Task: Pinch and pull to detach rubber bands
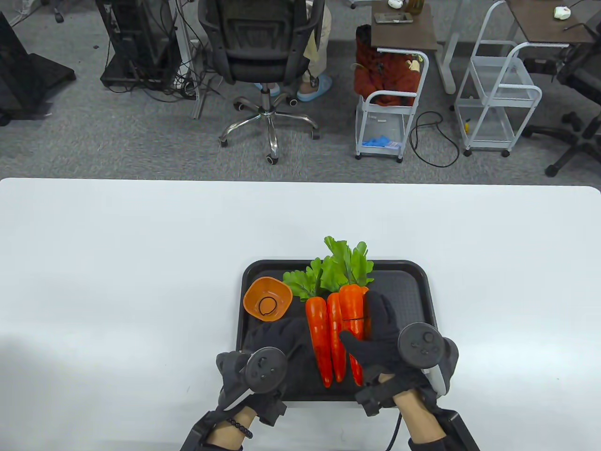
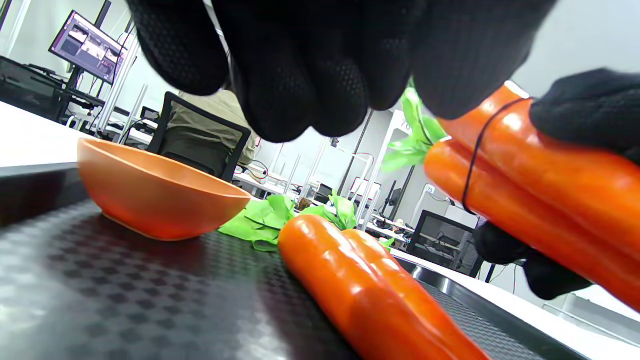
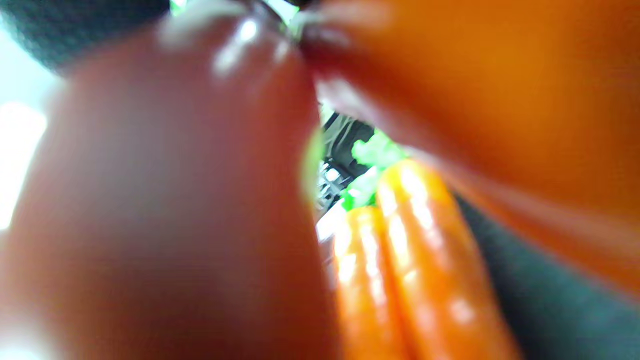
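Observation:
A black tray [image 1: 413, 286] holds toy carrots with green leaves. My right hand [image 1: 364, 324] grips a bundle of two carrots [image 1: 351, 303] and holds it raised at a tilt; a thin black rubber band [image 1: 353, 319] circles the bundle. In the left wrist view the band [image 2: 470, 165] shows clearly, just ahead of my right fingers [image 2: 585, 110]. Two loose carrots [image 1: 317, 338] lie on the tray beside the bundle. My left hand [image 1: 279, 333] hovers low over the tray, left of the carrots, and holds nothing; its fingers [image 2: 310, 65] hang down. The right wrist view shows only blurred carrots [image 3: 150, 200].
An orange bowl [image 1: 267, 298] sits at the tray's far left corner with one loose black rubber band [image 1: 267, 306] inside it. The bowl also shows in the left wrist view [image 2: 160, 195]. The white table [image 1: 117, 263] surrounds the tray.

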{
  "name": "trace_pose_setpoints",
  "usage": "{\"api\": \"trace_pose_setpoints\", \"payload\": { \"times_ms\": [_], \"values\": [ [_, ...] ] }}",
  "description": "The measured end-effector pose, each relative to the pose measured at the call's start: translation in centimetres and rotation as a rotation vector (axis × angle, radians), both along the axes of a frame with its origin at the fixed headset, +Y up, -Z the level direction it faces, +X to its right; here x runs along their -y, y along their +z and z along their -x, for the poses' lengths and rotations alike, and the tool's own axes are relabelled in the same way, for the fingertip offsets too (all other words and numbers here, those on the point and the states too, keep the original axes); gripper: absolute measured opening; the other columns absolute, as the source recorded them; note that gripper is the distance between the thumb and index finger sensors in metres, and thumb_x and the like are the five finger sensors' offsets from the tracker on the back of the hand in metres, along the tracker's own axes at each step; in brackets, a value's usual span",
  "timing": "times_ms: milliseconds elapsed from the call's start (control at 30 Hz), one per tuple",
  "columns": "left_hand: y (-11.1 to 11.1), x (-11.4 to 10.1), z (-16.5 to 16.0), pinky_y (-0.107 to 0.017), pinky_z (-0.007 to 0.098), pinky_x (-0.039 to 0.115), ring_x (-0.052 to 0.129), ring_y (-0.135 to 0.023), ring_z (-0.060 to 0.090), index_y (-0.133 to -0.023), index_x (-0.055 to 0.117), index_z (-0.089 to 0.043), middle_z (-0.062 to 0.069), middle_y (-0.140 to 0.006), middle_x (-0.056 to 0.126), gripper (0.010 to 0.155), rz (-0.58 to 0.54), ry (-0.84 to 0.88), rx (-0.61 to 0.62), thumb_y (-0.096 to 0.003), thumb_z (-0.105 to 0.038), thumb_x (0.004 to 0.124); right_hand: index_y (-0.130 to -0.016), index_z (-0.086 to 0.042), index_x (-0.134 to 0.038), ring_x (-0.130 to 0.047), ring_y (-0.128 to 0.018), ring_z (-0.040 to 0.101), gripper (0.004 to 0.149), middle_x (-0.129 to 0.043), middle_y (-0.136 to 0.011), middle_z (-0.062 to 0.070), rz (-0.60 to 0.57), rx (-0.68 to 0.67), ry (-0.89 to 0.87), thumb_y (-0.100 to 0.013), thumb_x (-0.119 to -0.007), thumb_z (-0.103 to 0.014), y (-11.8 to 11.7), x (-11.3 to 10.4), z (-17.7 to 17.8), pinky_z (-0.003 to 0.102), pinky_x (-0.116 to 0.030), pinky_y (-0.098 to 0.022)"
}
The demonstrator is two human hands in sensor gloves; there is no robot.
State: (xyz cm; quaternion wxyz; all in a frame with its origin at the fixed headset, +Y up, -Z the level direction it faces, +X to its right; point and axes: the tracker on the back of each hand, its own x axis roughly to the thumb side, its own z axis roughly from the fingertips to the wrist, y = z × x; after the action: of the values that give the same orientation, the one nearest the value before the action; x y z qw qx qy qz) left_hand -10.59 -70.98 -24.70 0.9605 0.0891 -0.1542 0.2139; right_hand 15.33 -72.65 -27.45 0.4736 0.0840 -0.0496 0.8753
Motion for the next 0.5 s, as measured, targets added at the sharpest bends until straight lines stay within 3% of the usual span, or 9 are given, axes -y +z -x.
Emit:
{"api": "trace_pose_setpoints", "payload": {
  "times_ms": [500],
  "values": [
    [0.2, 0.2, -0.2, -0.068, 0.055, 0.076, 0.094, -0.087, 0.024, -0.103, 0.066, -0.033, -0.002, -0.100, 0.089, 0.057, 0.008, 0.152, 0.046, -0.0496, -0.050, 0.076, -0.107, -0.011, -0.033, -0.086, -0.076, 0.054, 0.098, -0.043, -0.103, 0.036, 0.180, -0.240, -0.402, -0.042, -0.091, -0.056, 0.2, 2.2, 2.9, 0.048, -0.088, -0.047]
  ]
}}
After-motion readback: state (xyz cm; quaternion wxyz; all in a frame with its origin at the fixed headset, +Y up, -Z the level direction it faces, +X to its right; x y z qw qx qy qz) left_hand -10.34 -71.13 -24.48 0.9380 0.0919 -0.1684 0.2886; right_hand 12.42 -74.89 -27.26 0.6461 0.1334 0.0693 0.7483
